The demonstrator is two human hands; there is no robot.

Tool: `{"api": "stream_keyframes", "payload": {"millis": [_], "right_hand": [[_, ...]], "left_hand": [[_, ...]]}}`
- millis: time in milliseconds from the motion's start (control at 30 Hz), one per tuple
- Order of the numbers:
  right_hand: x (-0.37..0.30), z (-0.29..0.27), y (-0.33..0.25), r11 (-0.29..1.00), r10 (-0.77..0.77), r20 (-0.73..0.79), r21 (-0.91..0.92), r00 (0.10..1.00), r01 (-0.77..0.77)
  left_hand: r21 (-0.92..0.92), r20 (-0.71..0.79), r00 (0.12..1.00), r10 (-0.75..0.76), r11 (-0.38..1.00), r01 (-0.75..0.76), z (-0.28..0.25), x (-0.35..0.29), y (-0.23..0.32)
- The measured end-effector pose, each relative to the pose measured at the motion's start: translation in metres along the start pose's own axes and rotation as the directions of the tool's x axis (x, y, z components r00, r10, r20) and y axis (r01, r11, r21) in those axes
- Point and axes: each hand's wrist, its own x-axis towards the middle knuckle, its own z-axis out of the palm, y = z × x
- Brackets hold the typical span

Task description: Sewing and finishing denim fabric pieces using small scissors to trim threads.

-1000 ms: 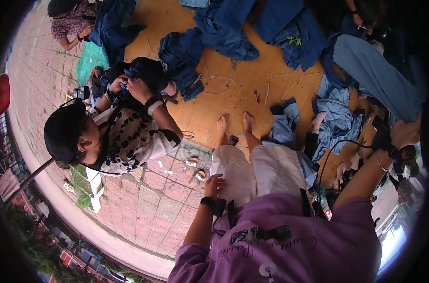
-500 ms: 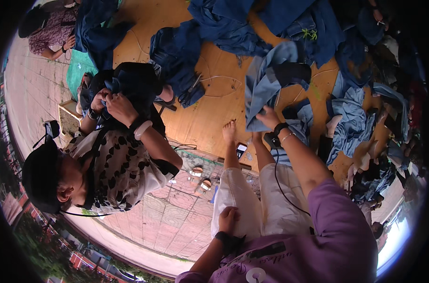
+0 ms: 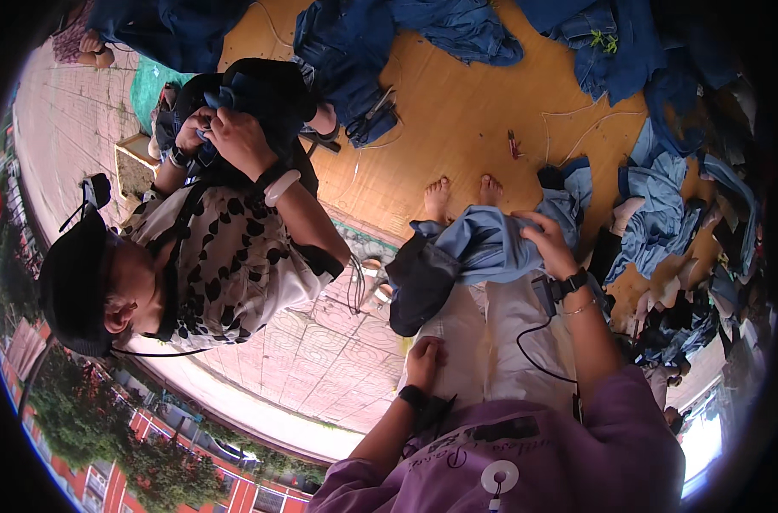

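Observation:
My right hand [image 3: 547, 243] grips the right edge of a light blue denim piece [image 3: 490, 246], with the fingers bent over the cloth. The piece spreads across above my knees, and its dark navy end [image 3: 423, 286] hangs to the left. On the left thigh of my white trousers [image 3: 466, 342] rests my left hand [image 3: 425, 362]. Its fingers are curled closed, and what they may hold is hidden. The cloth's left end hangs just beyond that hand, apart from it.
To the left a seated person [image 3: 226, 132] handles dark cloth in both hands. A small red-handled tool [image 3: 514, 144] lies on the tan board [image 3: 466, 103], and scissors [image 3: 377, 106] lie on jeans. Light denim pieces [image 3: 654, 214] are heaped at right; sandals [image 3: 372, 269] stand on the paving.
My right hand has drawn the denim piece from the board toward my lap, and its dark end has swung left. My left hand stays on the thigh. The view has shifted slightly.

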Motion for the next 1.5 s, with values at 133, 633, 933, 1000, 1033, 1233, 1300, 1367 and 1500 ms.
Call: {"api": "stream_keyframes", "payload": {"millis": [133,633,933,1000,1033,1233,1300,1367,1500], "right_hand": [[-0.051,-0.088,-0.074,0.970,-0.212,-0.363,0.032,0.907,0.239],[0.086,-0.148,-0.138,0.536,-0.720,-0.680,-0.671,-0.137,0.512],[0.088,0.063,0.093,0.948,-0.094,-0.218,-0.319,0.971,0.021],[0.077,0.070,0.086,0.967,-0.006,0.055,-0.256,0.998,0.019],[0.071,0.076,0.080,0.959,-0.086,0.218,-0.247,0.972,0.140],[0.034,0.078,0.056,0.970,0.092,0.273,-0.240,0.958,-0.024],[0.022,0.049,0.048,0.907,-0.014,0.181,-0.411,0.983,0.088],[0.003,0.016,0.031,0.962,0.156,0.157,-0.248,0.975,-0.114],[-0.043,-0.009,-0.025,0.868,-0.304,-0.092,-0.437,0.948,0.236]], "left_hand": [[0.037,0.037,0.998,0.045,0.998,-0.046,-0.001,0.002,0.004],[0.148,-0.012,1.000,0.010,0.989,-0.008,-0.007,0.004,0.005],[0.195,0.016,0.999,0.033,0.980,-0.035,-0.007,0.003,0.003],[0.202,0.037,0.998,0.047,0.978,-0.054,-0.006,0.003,0.003],[0.197,0.028,0.999,0.043,0.979,-0.048,-0.006,0.003,0.003],[0.180,0.076,0.992,0.101,0.977,-0.114,-0.004,0.004,0.005],[0.113,0.052,0.997,0.065,0.991,-0.070,-0.002,0.004,0.007],[0.118,0.023,0.998,0.060,0.991,-0.062,-0.001,0.004,0.009],[0.088,0.028,0.999,0.024,0.996,-0.027,0.001,0.003,0.012]]}}
